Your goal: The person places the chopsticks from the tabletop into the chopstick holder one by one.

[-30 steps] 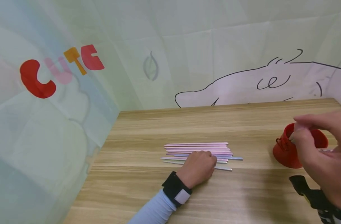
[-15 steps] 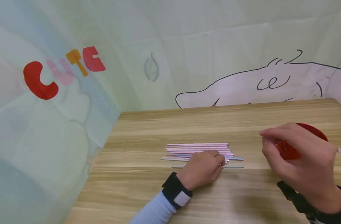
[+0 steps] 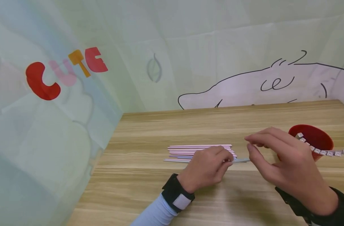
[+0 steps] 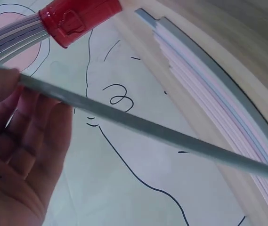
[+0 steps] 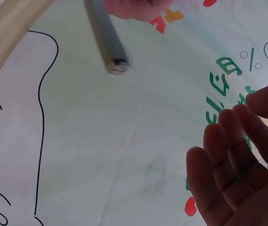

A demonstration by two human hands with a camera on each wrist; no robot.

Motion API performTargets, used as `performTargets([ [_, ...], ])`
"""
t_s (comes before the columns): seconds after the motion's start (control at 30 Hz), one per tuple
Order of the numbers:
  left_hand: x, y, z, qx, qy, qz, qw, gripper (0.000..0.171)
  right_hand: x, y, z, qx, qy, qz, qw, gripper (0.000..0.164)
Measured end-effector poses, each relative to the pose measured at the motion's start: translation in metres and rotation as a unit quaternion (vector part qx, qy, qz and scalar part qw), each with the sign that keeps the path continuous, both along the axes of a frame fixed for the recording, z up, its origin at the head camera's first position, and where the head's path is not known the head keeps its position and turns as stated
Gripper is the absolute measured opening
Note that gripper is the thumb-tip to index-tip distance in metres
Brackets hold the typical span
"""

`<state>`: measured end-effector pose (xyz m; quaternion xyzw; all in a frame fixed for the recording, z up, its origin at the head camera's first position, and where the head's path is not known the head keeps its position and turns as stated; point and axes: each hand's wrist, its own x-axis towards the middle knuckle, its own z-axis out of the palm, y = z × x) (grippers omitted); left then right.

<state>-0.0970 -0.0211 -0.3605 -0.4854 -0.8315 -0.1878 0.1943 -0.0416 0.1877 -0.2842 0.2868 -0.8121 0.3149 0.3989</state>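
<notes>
- Left hand: grip pinched a grey-green stick between thumb and fingers; stick's end pointed toward the right hand, not touching it.
- Right hand: grip loose, thumb and fingertips spread slightly apart, nothing held. Sat between the stick's end and the red bucket, hiding part of the bucket.
- Row of sticks: pink, lilac and blue, side by side on the wood-grain bench, partly under the left hand in head view.
- Bundled sticks: stood in the bucket, pale patterned ends out past the rim.
- Writing: "CUTE" lettering on the left backdrop, red C, pale pink U, orange T, red E. Right wrist cam caught green characters; skewed and cut off, possibly a percent sign beside them, couldn't read the rest.
- Black wrist strap on the left arm carried a white patch, no legible text.
</notes>
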Motion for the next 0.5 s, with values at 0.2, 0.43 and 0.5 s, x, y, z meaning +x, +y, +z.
performTargets([
  [0.2, -0.0001, -0.0008, 0.0044, 0.071, 0.009, -0.013, 0.9974, 0.005, 0.0001, 0.0016, -0.0028, 0.005, -0.034, -0.015, 0.999, 0.046],
  [0.43, 0.0017, -0.0007, 0.0094, 0.13, -0.03, -0.041, 0.9902, 0.006, 0.0023, 0.0025, -0.0033, 0.044, -0.097, -0.012, 0.994, 0.034],
  [0.5, 0.0021, -0.0006, 0.0105, 0.143, -0.037, -0.045, 0.988, 0.005, 0.0016, 0.0023, -0.0045, 0.041, -0.096, 0.002, 0.994, 0.031],
])
